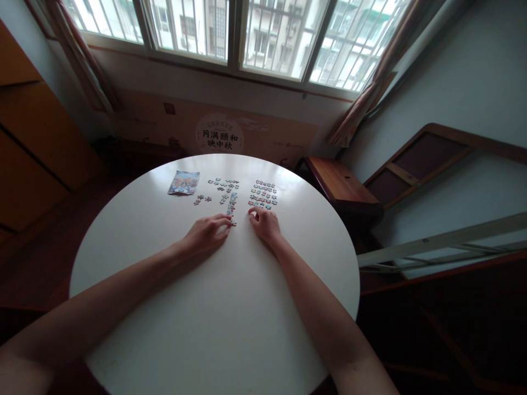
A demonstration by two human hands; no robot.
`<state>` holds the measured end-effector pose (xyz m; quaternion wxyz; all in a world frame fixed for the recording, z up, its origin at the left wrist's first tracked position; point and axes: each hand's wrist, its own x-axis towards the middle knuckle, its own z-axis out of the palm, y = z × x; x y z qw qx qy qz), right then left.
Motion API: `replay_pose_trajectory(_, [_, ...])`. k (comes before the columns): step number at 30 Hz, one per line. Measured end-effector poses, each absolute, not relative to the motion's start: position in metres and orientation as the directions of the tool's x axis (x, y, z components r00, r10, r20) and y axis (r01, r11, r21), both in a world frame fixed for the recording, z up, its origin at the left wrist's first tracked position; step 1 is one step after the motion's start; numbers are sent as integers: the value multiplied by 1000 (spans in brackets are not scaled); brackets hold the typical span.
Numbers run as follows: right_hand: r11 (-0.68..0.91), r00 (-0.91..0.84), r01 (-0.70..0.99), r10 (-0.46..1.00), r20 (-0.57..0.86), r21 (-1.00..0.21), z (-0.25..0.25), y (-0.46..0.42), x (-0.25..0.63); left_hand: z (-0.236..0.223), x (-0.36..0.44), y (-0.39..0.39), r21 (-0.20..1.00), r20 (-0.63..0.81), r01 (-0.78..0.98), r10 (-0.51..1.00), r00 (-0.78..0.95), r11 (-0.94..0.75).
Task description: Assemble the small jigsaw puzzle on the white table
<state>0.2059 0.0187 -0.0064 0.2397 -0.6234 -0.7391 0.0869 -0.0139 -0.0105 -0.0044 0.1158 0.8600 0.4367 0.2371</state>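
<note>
My left hand (209, 230) rests on the white table with its fingers curled. Its fingertips press on a jigsaw piece (234, 224) at the near end of a narrow joined strip of jigsaw pieces (231, 204). To the right of the strip, my right hand (265, 223) is closed in a pinch, thumb and forefinger together; anything between them is too small to make out. Just beyond that hand lie loose jigsaw pieces (263, 188) set out in rows. More scattered pieces (222, 184) lie to the left of the strip and beyond it.
A picture sheet (184, 182) lies at the far left of the round white table (206, 329). Behind the table are a wall with a printed banner (220, 134) and barred windows. A wooden bench (340, 181) stands at the right, orange cabinets (45, 131) at the left.
</note>
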Motion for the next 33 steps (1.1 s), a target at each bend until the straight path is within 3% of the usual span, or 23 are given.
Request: replay_pose_trajectory(33, [207, -110, 879, 965, 239, -430, -7, 20, 206, -5, -13, -11, 396, 314, 741, 838, 446, -543])
